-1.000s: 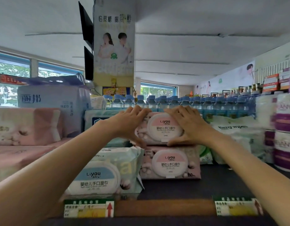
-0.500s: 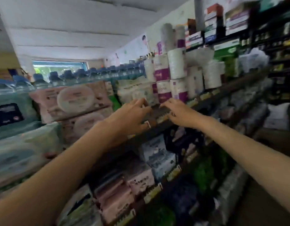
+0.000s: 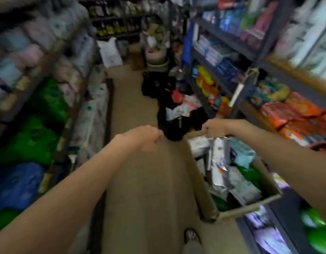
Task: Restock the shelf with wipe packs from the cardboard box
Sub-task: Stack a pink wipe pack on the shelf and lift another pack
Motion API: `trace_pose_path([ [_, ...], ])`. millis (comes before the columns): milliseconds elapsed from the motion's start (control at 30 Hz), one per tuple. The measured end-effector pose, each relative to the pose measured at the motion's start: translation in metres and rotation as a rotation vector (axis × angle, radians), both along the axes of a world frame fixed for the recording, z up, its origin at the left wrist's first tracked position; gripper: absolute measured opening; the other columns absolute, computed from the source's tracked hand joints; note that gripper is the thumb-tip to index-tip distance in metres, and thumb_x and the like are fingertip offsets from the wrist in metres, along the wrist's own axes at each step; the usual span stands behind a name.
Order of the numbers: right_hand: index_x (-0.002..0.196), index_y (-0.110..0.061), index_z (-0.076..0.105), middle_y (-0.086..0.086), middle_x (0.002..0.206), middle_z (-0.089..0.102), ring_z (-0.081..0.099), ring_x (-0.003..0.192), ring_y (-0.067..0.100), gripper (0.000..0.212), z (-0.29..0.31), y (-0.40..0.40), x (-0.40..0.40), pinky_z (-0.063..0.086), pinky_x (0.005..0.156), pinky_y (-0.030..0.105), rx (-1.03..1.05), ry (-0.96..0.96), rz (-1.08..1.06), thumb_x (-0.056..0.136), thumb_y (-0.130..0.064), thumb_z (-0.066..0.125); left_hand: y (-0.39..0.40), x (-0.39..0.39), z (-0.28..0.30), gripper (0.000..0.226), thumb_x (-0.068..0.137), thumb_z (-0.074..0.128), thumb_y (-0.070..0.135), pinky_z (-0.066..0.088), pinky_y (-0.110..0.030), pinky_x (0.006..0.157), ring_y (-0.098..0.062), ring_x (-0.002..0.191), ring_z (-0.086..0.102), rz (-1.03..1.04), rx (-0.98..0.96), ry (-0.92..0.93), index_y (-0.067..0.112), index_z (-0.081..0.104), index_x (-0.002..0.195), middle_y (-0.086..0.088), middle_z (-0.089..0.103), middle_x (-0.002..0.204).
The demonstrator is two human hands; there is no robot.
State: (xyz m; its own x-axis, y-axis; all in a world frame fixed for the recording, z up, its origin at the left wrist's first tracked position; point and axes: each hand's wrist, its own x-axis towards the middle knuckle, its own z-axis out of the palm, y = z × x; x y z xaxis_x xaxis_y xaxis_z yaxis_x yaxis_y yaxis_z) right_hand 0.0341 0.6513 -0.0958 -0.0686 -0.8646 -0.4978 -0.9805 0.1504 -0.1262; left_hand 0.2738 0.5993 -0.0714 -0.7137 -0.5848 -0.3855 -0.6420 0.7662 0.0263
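head | cardboard box (image 3: pixel 204 189): blurred packs (image 3: pixel 220 173) inside | right hand (image 3: pixel 213 128) touching rim

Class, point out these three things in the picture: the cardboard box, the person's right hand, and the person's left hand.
cardboard box (image 3: pixel 200 182): head view, on its bare left side wall.
right hand (image 3: pixel 214 127): head view, on the knuckles, at the box's far rim.
left hand (image 3: pixel 146 137): head view, on the back of the curled hand.

I see a tan, smooth aisle floor (image 3: pixel 140 180) — an open brown cardboard box (image 3: pixel 204 195) on it, black bags (image 3: pixel 158 85) further off.
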Motion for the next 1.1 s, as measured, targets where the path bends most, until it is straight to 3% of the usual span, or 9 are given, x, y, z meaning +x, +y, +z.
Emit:
trace_pose_path([
  [67, 0.107, -0.008, 0.063, 0.015, 0.109, 0.062, 0.059, 0.095, 0.026, 0.021, -0.025, 0.018, -0.051, 0.047, 0.080, 0.033, 0.047, -0.018, -0.073, 0.091, -0.014, 0.050, -0.002, -0.049, -0.019, 0.034, 0.088, 0.048, 0.018, 0.044, -0.035, 0.096, -0.027, 0.116, 0.055, -0.075, 0.039, -0.002, 0.011, 0.054, 0.121, -0.008, 0.059, 0.125],
  [167, 0.085, -0.008, 0.063, 0.020, 0.103, 0.062, 0.060, 0.089, 0.026, 0.013, -0.062, 0.030, -0.106, 0.044, 0.064, 0.020, 0.180, -0.063, -0.124, 0.090, -0.007, 0.051, -0.005, -0.116, -0.051, 0.034, 0.092, 0.042, 0.018, 0.045, -0.040, 0.095, -0.031, 0.116, 0.054, -0.139, 0.089, -0.062, 0.006, 0.053, 0.122, -0.013, 0.056, 0.126],
  [200, 0.093, 0.000, 0.064, 0.022, 0.106, 0.062, 0.059, 0.090, 0.027, 0.016, -0.075, 0.031, -0.121, 0.042, 0.062, 0.019, 0.196, -0.069, -0.109, 0.090, -0.006, 0.050, -0.007, -0.136, -0.063, 0.035, 0.093, 0.039, 0.018, 0.045, -0.039, 0.094, -0.032, 0.115, 0.054, -0.140, 0.105, -0.094, 0.005, 0.051, 0.123, -0.015, 0.056, 0.127],
  [300, 0.120, 0.003, 0.056, 0.018, 0.123, 0.057, 0.053, 0.114, 0.032, 0.032, -0.115, 0.029, -0.156, 0.043, 0.089, 0.031, 0.249, -0.099, -0.126, 0.093, -0.011, 0.046, -0.010, -0.183, -0.104, 0.040, 0.096, 0.035, 0.016, 0.042, -0.039, 0.098, -0.031, 0.118, 0.051, -0.109, 0.174, -0.190, 0.008, 0.040, 0.135, -0.015, 0.050, 0.132],
  [400, 0.118, 0.007, 0.054, 0.023, 0.125, 0.055, 0.053, 0.113, 0.037, 0.033, -0.156, 0.022, -0.188, 0.044, 0.094, 0.040, 0.260, -0.118, -0.137, 0.093, -0.011, 0.044, -0.018, -0.214, -0.144, 0.049, 0.097, 0.038, 0.020, 0.036, -0.035, 0.105, -0.025, 0.130, 0.041, -0.049, 0.253, -0.178, 0.018, 0.027, 0.144, -0.009, 0.039, 0.144],
  [533, 0.117, 0.003, 0.053, 0.020, 0.120, 0.051, 0.054, 0.111, 0.034, 0.028, -0.205, 0.025, -0.212, 0.043, 0.081, 0.033, 0.289, -0.052, -0.113, 0.094, -0.011, 0.046, -0.024, -0.247, -0.184, 0.048, 0.093, 0.046, 0.019, 0.042, -0.032, 0.096, -0.024, 0.122, 0.048, 0.080, 0.309, -0.008, 0.018, 0.036, 0.140, -0.006, 0.042, 0.138],
  [700, 0.141, -0.005, 0.025, 0.014, 0.145, 0.024, 0.037, 0.128, 0.034, 0.050, -0.253, 0.038, -0.224, 0.035, 0.101, 0.045, 0.219, 0.263, -0.036, 0.094, -0.011, 0.043, -0.026, -0.288, -0.230, 0.046, 0.089, 0.051, 0.020, 0.045, -0.034, 0.097, -0.027, 0.125, 0.047, 0.010, 0.378, -0.019, 0.016, 0.044, 0.134, -0.005, 0.033, 0.147],
  [967, 0.127, 0.004, 0.042, 0.018, 0.134, 0.039, 0.048, 0.119, 0.037, 0.036, -0.287, 0.023, -0.257, 0.040, 0.099, 0.044, 0.184, 0.239, -0.231, 0.092, 0.001, 0.043, -0.012, -0.334, -0.260, 0.040, 0.091, 0.049, 0.019, 0.048, -0.041, 0.092, -0.029, 0.112, 0.055, -0.043, 0.465, -0.060, 0.013, 0.043, 0.130, -0.008, 0.044, 0.133],
  [1100, 0.116, 0.001, 0.056, 0.016, 0.124, 0.054, 0.054, 0.115, 0.033, 0.029, -0.295, 0.018, -0.264, 0.044, 0.094, 0.041, 0.154, 0.242, -0.217, 0.092, 0.004, 0.040, -0.009, -0.340, -0.272, 0.035, 0.090, 0.050, 0.016, 0.046, -0.038, 0.094, -0.026, 0.113, 0.055, 0.080, 0.528, 0.010, 0.012, 0.048, 0.125, -0.009, 0.049, 0.129],
])
